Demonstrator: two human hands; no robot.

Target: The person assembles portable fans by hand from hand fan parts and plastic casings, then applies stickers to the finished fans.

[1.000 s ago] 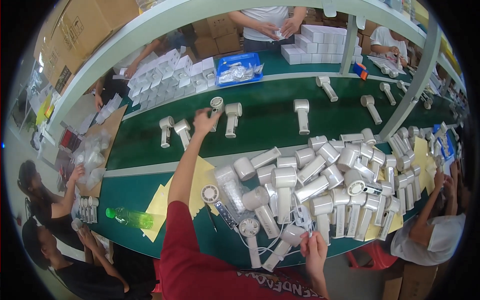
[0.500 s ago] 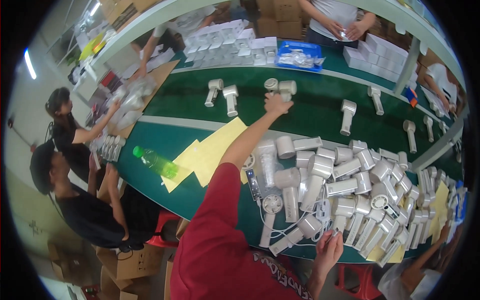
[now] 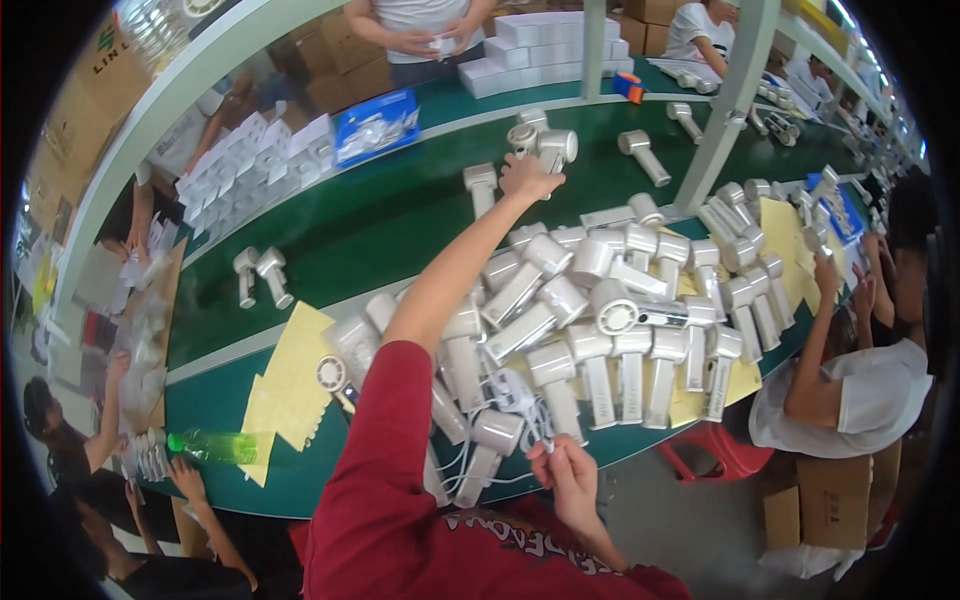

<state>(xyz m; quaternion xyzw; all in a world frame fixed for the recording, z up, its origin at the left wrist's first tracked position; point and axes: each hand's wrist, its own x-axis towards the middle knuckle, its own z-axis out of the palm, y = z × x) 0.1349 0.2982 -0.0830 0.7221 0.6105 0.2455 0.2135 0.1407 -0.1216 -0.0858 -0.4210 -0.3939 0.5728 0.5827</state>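
Observation:
At the far side of the green belt, my left hand [image 3: 530,177] is closed round two white handheld fans. One fan [image 3: 521,138] shows its round grille; the other [image 3: 557,148] has its drum-shaped head turned sideways. A third fan [image 3: 533,118] stands just behind them, and another fan [image 3: 480,178] lies to their left. Down by the table's near edge, my right hand [image 3: 568,478] pinches what looks like the end of a white cable [image 3: 549,446]. White cables loop beside it, around a fan [image 3: 496,432] at the front of the heap.
A large heap of white fans [image 3: 590,260] covers the table between my arms. Yellow paper [image 3: 295,375] and a green bottle [image 3: 215,447] lie left. Across the belt are a blue tray [image 3: 378,128] and white boxes [image 3: 540,50]. A metal post [image 3: 735,110] rises right; co-workers sit both sides.
My view has swung to the right, bringing more of the heap and a co-worker into sight. My left hand still grips the two fans, now nearer other fans on the belt.

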